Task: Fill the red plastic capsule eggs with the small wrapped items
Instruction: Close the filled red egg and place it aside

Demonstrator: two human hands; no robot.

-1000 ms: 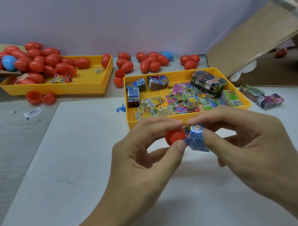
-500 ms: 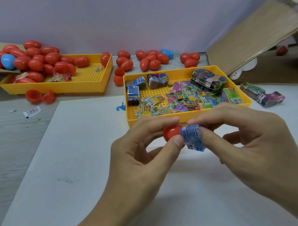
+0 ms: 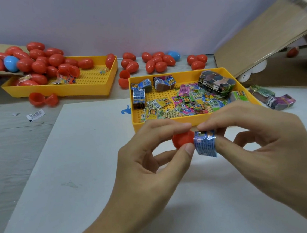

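Note:
My left hand [image 3: 148, 157] pinches a red capsule half [image 3: 182, 139] between thumb and forefinger, above the white board. My right hand [image 3: 261, 144] pinches a small blue wrapped packet [image 3: 205, 143], pressed against the open side of that half. Just behind my hands stands a yellow tray [image 3: 169, 123] with many loose coloured wrapped packets [image 3: 186, 104] and bundled stacks. A second yellow tray [image 3: 91, 88] at the back left holds a heap of closed red eggs [image 3: 40, 64] and one blue egg [image 3: 10, 63].
More red eggs [image 3: 155, 62] and a blue one lie along the wall. Open red halves [image 3: 43, 100] sit before the left tray. A cardboard flap [image 3: 264, 41] leans at the right. Two packet bundles [image 3: 280, 101] lie beside the near tray. A white board [image 3: 79, 168] covers the grey table.
The blue packet has turned and pressed closer against the red half; both hands have stayed almost in place in front of the near tray.

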